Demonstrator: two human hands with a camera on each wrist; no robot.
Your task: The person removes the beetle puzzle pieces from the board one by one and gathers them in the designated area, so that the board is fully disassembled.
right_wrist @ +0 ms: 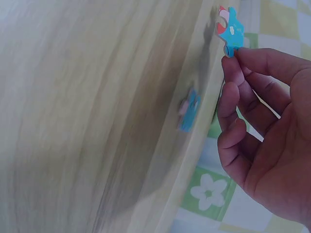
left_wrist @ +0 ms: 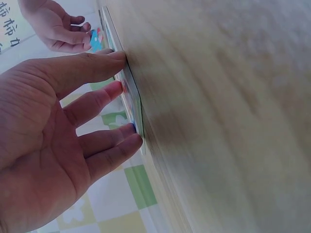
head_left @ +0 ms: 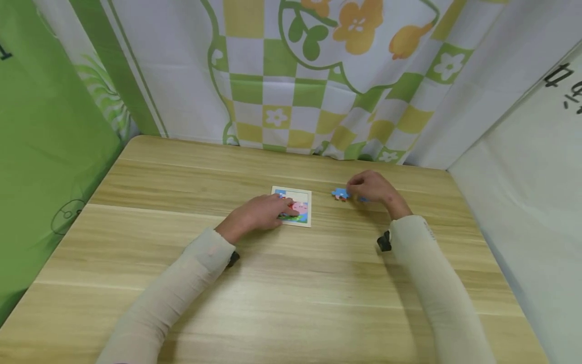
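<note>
A small framed jigsaw puzzle (head_left: 309, 207) with a cartoon picture lies on the wooden table. My left hand (head_left: 261, 211) rests on it from the left, fingers fairly straight, fingertips touching its surface and edge. Part of the picture is hidden under that hand. To the right, my right hand (head_left: 372, 187) pinches a blue jigsaw piece (right_wrist: 233, 30) between thumb and fingertips, raised off the tabletop. Another jigsaw piece (right_wrist: 188, 114), blue and pink, lies on the table near the right hand. In the head view this loose piece (head_left: 364, 199) is mostly covered by the hand.
The wooden table (head_left: 282, 303) reaches back to a checked, flowered curtain (head_left: 309, 91). A green cloth (head_left: 45, 151) hangs at the left and a white sheet with black writing (head_left: 536, 167) at the right. Dark wrist cameras sit under both sleeves.
</note>
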